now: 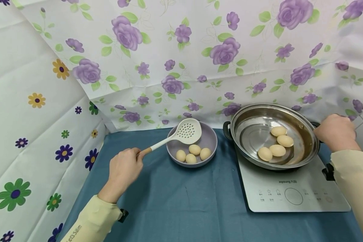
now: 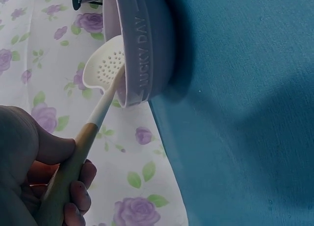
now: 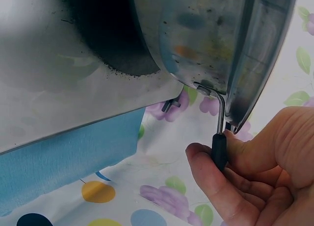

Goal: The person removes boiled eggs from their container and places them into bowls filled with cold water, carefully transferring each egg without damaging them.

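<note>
My left hand [image 1: 124, 169] grips the wooden handle of a white slotted spoon [image 1: 187, 131], fingers wrapped round the handle in the left wrist view. The spoon's perforated head overlaps the back of a grey-purple bowl [image 1: 171, 151] and carries nothing. Several pale brown eggs [image 1: 195, 149] lie in the front of that bowl. At the right, my right hand [image 1: 337, 132] holds a black side handle [image 3: 220, 151] of a wide stainless steel pot [image 1: 248, 141], pinched between thumb and fingers. Several more eggs [image 1: 277, 150] rest inside the pot, towards its right half.
Beneath the pot is a silver induction cooker [image 1: 293, 201] with touch controls along its front. A blue cloth [image 1: 181, 201] covers the table. Flowered sheeting [image 1: 169, 60] hangs behind and on the left. The pot's other black handle [image 1: 227, 130] points left towards the bowl.
</note>
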Demonstrator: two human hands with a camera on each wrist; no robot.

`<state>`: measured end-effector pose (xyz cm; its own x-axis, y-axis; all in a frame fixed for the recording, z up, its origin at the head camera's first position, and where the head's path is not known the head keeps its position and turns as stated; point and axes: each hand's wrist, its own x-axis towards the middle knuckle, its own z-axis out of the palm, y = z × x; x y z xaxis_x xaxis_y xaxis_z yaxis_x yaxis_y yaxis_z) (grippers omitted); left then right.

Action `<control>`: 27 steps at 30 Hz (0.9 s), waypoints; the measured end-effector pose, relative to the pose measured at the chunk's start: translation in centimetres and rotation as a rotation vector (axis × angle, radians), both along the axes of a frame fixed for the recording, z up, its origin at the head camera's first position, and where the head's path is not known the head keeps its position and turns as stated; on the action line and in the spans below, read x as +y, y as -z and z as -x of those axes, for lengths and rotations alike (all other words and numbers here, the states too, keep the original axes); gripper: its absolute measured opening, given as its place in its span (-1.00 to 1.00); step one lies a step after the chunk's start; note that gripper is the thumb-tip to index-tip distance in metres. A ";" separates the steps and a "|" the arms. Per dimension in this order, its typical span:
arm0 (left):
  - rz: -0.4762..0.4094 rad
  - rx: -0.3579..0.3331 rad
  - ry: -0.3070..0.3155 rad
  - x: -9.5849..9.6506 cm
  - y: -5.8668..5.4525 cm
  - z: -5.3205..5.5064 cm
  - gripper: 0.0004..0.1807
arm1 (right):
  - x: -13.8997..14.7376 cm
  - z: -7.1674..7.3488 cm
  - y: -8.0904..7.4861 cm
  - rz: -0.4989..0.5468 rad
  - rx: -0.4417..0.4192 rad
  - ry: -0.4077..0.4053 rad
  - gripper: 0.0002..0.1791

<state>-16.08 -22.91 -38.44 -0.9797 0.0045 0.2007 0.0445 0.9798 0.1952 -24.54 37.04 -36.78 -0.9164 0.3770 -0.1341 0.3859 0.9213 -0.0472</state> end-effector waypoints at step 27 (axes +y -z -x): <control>-0.253 -0.052 0.073 5.5 -3.6 -0.3 -0.74 | 0.1 -0.1 0.0 0.020 -0.005 -0.023 -0.41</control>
<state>-15.76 -17.39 -34.82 -0.9876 0.0321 0.1538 0.0971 0.8941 0.4372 -24.45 37.14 -36.74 -0.9243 0.3526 -0.1460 0.3645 0.9290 -0.0644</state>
